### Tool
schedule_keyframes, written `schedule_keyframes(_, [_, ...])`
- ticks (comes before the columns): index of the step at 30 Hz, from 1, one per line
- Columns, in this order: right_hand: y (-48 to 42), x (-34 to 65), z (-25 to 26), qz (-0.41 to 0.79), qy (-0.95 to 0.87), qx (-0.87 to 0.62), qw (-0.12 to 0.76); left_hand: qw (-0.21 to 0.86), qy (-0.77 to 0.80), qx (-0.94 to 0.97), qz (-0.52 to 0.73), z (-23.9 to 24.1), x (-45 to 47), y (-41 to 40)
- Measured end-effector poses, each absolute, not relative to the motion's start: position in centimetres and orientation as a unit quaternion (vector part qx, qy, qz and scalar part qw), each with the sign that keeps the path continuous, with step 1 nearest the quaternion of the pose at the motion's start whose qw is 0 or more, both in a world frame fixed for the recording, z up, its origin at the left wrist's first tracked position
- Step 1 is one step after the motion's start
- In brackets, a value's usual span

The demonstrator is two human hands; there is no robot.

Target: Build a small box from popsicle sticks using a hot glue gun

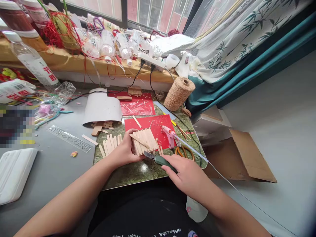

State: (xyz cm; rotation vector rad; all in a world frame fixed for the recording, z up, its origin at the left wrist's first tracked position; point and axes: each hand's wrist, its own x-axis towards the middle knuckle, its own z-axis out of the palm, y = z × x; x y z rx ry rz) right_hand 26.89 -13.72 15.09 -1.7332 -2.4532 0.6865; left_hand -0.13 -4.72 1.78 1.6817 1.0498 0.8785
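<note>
Two grips at once — holding the craft-stick piece (143,141) by its left side in a curled left hand (128,146), above the green tabletop (118,179) toward its near edge; clasping a green-handled knife (161,160) in a wrapped right hand (184,171). Looks light, stiff, probably snappable at joints — best held by outer edges.

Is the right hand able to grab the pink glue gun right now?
Probably not as it is: the pink glue gun lies close by, but the right hand is busy gripping a green-handled knife.
</note>
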Motion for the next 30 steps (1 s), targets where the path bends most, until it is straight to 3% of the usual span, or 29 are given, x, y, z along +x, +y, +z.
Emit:
schedule_keyframes(8, [-12.6, 27.3, 15.3, 0.186, -0.831, -0.524, -0.021, 0.459, 0.426, 0.697, 0.349, 1.6, -0.5, -4.6])
schedule_keyframes(15, [-12.5, 28.1, 14.3, 0.170, -0.855, -0.489, 0.025, 0.494, 0.379, 0.692, 0.365, 2.7, -0.9, -4.2])
schedule_keyframes(30, [-13.4, 27.6, 14.5, 0.195, -0.839, -0.508, 0.024, 0.481, 0.386, 0.716, 0.327, 2.2, -1.3, -4.2])
